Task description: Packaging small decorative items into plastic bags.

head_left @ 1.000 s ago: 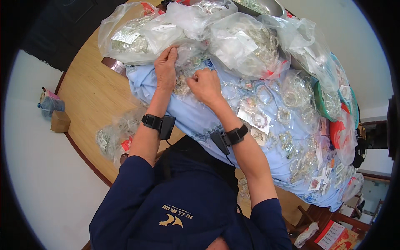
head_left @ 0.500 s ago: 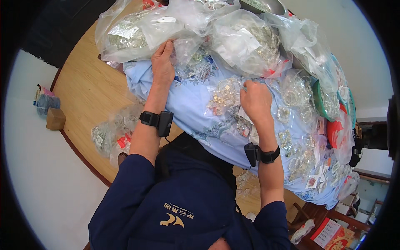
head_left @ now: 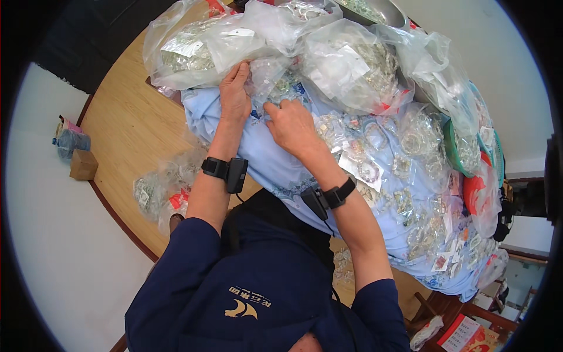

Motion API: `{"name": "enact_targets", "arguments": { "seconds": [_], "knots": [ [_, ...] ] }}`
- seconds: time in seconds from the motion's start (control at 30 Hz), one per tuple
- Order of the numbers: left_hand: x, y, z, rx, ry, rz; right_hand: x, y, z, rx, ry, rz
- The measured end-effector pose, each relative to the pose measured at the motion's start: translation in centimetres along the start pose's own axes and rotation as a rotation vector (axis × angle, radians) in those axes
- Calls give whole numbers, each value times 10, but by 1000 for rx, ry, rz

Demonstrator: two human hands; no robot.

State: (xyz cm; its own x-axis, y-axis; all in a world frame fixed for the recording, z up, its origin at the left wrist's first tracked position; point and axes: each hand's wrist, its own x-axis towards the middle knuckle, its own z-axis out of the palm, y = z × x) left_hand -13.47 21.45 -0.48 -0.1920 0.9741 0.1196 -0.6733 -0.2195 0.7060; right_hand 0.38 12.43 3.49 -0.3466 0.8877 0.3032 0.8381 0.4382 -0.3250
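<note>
Right hand (head_left: 291, 126) had moved back leftward, near left hand (head_left: 236, 101) but apart; left pinched bag (head_left: 268, 76); right's grip unclear

A white wall (head_left: 53, 234) (edged in reddish brown) borders the wooden floor (head_left: 123, 135).
</note>
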Motion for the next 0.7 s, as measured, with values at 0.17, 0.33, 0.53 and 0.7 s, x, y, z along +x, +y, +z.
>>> {"name": "enact_targets", "arguments": {
  "seconds": [0.17, 0.33, 0.53, 0.7],
  "knots": [
    [1, 1, -1, 8, -7, -15, -12, 13, -21, -101, -5, -19],
    [3, 3, -4, 20, -5, 3, -7, 10, -23, -85, 83, -29],
    [0, 0, 2, 35, -1, 1, -8, 15, -12, -110, 104, -79],
    [-2, 4, 7, 53, 36, 6, -27, 27, -27, 68, 149, 52]
  ]
}}
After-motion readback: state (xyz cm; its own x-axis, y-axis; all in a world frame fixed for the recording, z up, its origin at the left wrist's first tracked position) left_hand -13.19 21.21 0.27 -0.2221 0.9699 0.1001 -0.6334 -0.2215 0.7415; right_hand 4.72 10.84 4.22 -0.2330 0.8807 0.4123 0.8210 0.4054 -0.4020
